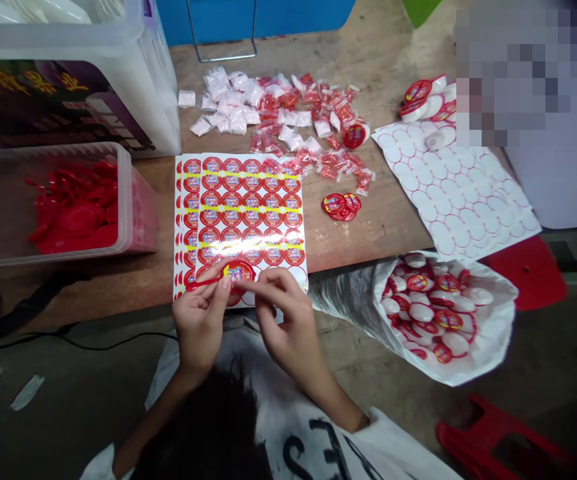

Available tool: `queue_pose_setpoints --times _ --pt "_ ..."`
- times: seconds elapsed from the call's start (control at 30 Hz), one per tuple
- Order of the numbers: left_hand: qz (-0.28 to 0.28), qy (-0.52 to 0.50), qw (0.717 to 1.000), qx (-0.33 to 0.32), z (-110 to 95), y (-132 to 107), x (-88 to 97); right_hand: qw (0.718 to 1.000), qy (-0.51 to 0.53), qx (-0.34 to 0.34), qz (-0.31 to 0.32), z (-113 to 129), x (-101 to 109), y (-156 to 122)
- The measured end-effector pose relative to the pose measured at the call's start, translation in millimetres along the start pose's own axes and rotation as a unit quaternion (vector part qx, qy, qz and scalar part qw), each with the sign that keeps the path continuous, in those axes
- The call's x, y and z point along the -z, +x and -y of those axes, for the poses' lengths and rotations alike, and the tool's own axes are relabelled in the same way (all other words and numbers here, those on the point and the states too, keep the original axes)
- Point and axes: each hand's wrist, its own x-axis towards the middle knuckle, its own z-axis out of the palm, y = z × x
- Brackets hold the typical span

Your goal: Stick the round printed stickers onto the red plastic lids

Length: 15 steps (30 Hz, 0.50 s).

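Observation:
Above the front edge of the table, my left hand pinches a red plastic lid by its thin handle, which sticks out to the left. A round red label with a colourful print covers the lid's face. My right hand stretches its index finger to the lid's lower edge, its other fingers loosely bent and holding nothing. Beneath both hands lie overlapping sheets of round red stickers; white blank circles show at the lower right of the top sheet. To the right rests a small pile of labelled red lids.
Small white sachets and red sachets lie behind the sheets. Left stand a tub of red plastic pieces and a large bin. A sack of finished-looking pieces, peeled sheets, a red stool and another person are right.

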Motion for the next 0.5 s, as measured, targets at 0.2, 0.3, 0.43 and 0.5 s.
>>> queue_pose_setpoints --times 0.2,0.3,0.43,0.5 --pt "0.063 -0.021 0.998 0.021 -1 3 3.8 0.963 0.193 -0.186 -0.015 -13 -2 7" --pt "0.091 -0.027 0.994 0.056 -3 8 10.8 0.939 0.264 -0.218 -0.009 -18 -2 10" --pt "0.146 -0.132 0.967 0.161 -9 17 21.0 0.917 0.329 -0.223 0.017 -18 1 12" --pt "0.15 -0.172 0.954 0.197 -12 20 23.2 0.906 0.348 -0.236 0.049 -18 2 13"
